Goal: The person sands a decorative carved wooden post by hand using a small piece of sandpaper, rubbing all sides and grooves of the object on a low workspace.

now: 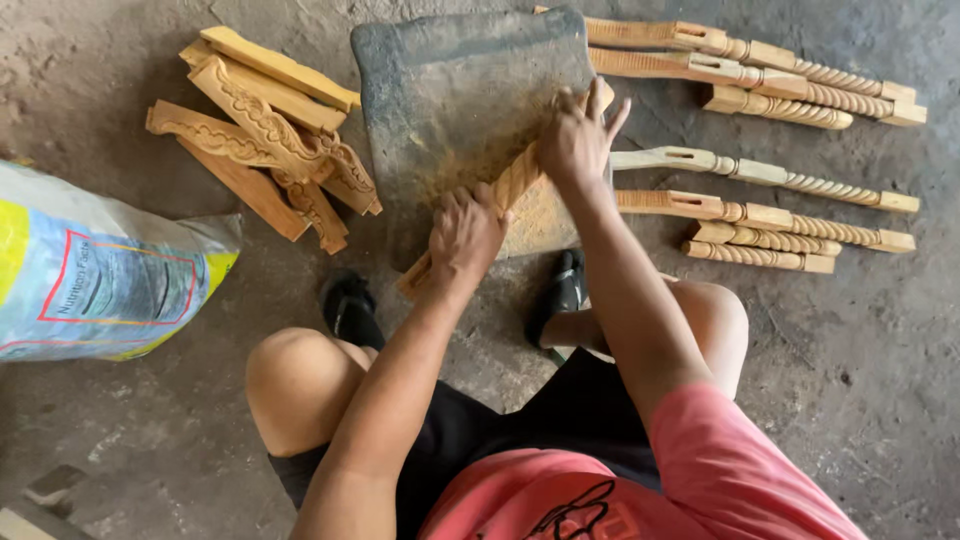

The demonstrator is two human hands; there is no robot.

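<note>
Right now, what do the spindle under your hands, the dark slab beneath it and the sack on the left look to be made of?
Twisted spindle: bare pale wood, unvarnished, carved rope grooves. Both the left hand and right hand press on it. Dark slab: probably stone or concrete, grey, matte, dusted with yellow powder. Sack: looks like woven plastic, slightly shiny, printed.

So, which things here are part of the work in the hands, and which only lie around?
In hand:
- left hand
- right hand
- twisted wooden piece
- dark work slab

Lying around:
- turned wooden legs
- carved wooden pieces
- printed sack

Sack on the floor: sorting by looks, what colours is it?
White sack with yellow and blue print, head view.
</note>
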